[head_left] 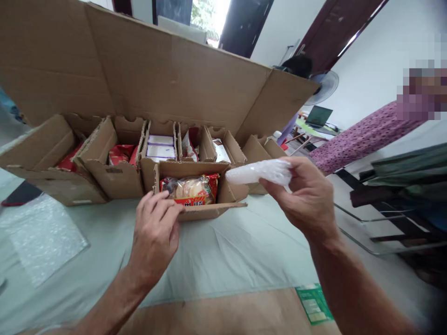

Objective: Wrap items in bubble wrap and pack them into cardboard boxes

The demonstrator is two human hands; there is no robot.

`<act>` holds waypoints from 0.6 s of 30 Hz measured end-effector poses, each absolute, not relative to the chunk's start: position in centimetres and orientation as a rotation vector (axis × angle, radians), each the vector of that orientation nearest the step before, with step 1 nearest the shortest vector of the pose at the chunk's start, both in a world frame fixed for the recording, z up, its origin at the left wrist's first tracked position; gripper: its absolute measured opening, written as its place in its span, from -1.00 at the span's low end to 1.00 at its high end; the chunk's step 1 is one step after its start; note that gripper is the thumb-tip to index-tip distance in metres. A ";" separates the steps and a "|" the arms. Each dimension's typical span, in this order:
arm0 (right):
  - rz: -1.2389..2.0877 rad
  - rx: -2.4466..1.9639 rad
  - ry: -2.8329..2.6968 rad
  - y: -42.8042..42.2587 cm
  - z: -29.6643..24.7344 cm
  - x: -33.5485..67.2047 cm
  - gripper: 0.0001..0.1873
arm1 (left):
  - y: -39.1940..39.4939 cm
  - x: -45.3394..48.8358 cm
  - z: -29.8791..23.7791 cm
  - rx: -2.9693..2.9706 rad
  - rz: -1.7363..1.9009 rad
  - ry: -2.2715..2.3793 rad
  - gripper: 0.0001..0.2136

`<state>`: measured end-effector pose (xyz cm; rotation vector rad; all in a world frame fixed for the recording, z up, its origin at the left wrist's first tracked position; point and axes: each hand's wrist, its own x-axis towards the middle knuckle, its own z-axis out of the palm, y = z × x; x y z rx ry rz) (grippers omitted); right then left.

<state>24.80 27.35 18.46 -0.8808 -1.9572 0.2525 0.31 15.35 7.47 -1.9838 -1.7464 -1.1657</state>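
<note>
In the head view, my right hand (305,195) is closed around a folded piece of white bubble wrap (258,172), raised to the right of the front cardboard box (202,214). My left hand (155,228) is at that box's left front corner, fingers curled over its near wall and thumb outside. Inside the box lies a bag of snacks (193,190) in clear and red packaging, close to my left fingertips. Whether those fingertips also touch the bag I cannot tell.
Several cardboard compartments (125,181) stand in a row behind, holding red packets and white boxes (160,151). A tall cardboard panel (174,70) rises at the back. Bubble wrap (45,237) lies left on the pale cloth (223,260). Another person's patterned sleeve (359,130) shows at right.
</note>
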 end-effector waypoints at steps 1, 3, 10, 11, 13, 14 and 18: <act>0.256 -0.895 -2.059 28.3 18.8 24.5 -0.80 | 15.1 0.4 7.0 -2.003 -1.177 -1.741 -0.75; 0.277 -0.953 -2.288 29.8 19.1 23.8 -0.87 | 14.6 0.5 6.4 -2.033 -1.202 -1.734 -0.74; 0.075 -1.167 -3.168 33.1 16.7 18.9 -0.83 | 15.1 0.3 6.5 -2.060 -1.271 -1.732 -0.70; 0.060 -1.154 -3.276 33.4 16.0 18.1 -0.81 | 15.3 0.2 6.5 -2.059 -1.273 -1.733 -0.70; 0.075 -1.123 -3.421 33.9 14.8 16.7 -0.75 | 15.5 0.2 6.4 -2.061 -1.272 -1.729 -0.70; 0.089 -1.109 -3.465 34.1 14.5 16.1 -0.73 | 15.5 0.2 6.4 -2.064 -1.269 -1.725 -0.71; 0.184 -1.008 -3.436 34.4 15.6 16.8 -0.73 | 15.1 0.3 6.7 -1.996 -1.341 -1.707 -0.70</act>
